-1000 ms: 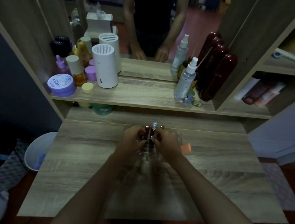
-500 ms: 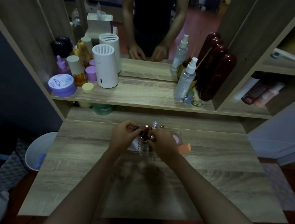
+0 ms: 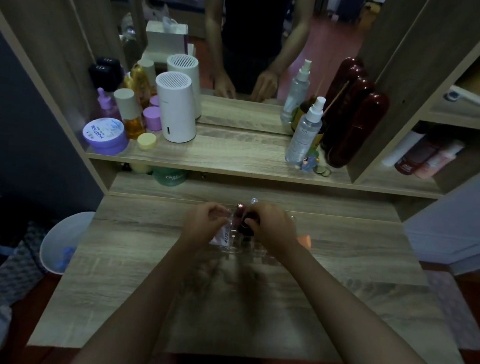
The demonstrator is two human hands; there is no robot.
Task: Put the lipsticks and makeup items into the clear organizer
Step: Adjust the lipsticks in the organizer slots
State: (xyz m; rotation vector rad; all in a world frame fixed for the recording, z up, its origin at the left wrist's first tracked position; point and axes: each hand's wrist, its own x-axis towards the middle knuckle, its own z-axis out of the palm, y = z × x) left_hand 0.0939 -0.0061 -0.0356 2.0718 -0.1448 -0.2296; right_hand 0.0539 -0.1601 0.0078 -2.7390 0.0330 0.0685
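The clear organizer (image 3: 229, 248) stands on the wooden desk (image 3: 129, 259) near its back edge. My right hand (image 3: 272, 227) pinches a dark lipstick (image 3: 246, 226) upright over the organizer's compartments. My left hand (image 3: 204, 225) is curled against the organizer's left rim, fingertips on the clear wall. A red lipstick (image 3: 240, 210) and a clear-capped item (image 3: 254, 200) stand upright in the back compartments. A white sachet (image 3: 222, 238) leans in the left part. An orange sponge (image 3: 304, 240) shows just right of my right wrist. My hands hide much of the organizer.
The shelf above the desk holds a white cylinder device (image 3: 175, 108), a purple jar (image 3: 104, 136), bottles, a spray bottle (image 3: 304, 135) and a dark red case (image 3: 355, 127). A mirror backs it. A white bin (image 3: 62, 239) stands left of the desk.
The dark lipstick that was at my left fingertips is now pinched by my right hand over the organizer. My left hand has drawn back a little to the organizer's left rim.
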